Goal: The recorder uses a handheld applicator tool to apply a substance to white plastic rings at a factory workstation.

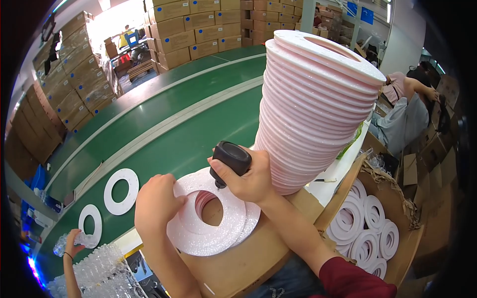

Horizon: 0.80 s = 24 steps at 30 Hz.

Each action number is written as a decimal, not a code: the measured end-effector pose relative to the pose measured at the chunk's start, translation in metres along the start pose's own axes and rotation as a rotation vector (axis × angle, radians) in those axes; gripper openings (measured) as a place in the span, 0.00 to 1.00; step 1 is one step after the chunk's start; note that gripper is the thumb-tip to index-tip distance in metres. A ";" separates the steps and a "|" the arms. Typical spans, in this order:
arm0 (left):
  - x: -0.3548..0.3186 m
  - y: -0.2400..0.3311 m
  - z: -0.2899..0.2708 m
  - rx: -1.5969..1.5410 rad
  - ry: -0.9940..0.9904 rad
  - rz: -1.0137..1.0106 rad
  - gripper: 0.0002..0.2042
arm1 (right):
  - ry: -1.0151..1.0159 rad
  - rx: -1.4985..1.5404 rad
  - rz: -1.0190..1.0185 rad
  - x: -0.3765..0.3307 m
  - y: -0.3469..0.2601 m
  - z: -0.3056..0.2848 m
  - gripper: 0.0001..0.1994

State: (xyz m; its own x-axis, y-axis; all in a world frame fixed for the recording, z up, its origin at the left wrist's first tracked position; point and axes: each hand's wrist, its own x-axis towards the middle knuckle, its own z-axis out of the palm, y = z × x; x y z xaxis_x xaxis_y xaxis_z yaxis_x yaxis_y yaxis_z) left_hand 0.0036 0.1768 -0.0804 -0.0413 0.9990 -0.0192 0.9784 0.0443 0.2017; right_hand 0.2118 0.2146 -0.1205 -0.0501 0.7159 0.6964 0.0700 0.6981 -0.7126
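Observation:
A small pile of white, sparkly flat rings (198,243) lies on brown cardboard in front of me, pink showing inside the hole. My left hand (158,206) grips the top ring at its left side, thumb by the hole. In my right hand (253,179) is a black hand tool with a rounded body (231,158). Its short dark tip points down at the top ring, just beyond the hole. I cannot tell whether the tip touches the ring. Right behind the right hand rises a tall stack of the same rings (313,109), with pinkish edges.
A green conveyor (198,129) runs behind, bearing two single rings (110,192). At lower left another person's hand (74,243) holds clear plastic beside air-cushion wrap (102,273). An open carton (397,270) of rings stands right. Another person (405,107) works farther right. Stacked cartons (174,44) line the back.

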 end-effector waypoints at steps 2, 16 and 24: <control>0.001 0.003 -0.002 -0.002 -0.023 -0.017 0.22 | 0.003 0.004 0.009 0.000 -0.001 0.000 0.08; -0.001 -0.002 0.002 -0.019 0.003 0.011 0.22 | 0.019 0.055 0.091 -0.002 -0.002 -0.004 0.11; 0.000 -0.009 0.002 -0.044 0.040 0.022 0.22 | 0.017 -0.001 0.104 0.004 -0.010 -0.020 0.09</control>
State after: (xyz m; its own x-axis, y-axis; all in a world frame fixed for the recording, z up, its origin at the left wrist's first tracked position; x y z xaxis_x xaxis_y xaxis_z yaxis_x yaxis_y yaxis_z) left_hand -0.0046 0.1764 -0.0844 -0.0290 0.9993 0.0248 0.9695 0.0221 0.2441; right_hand 0.2304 0.2105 -0.1088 -0.0261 0.7840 0.6202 0.0754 0.6201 -0.7809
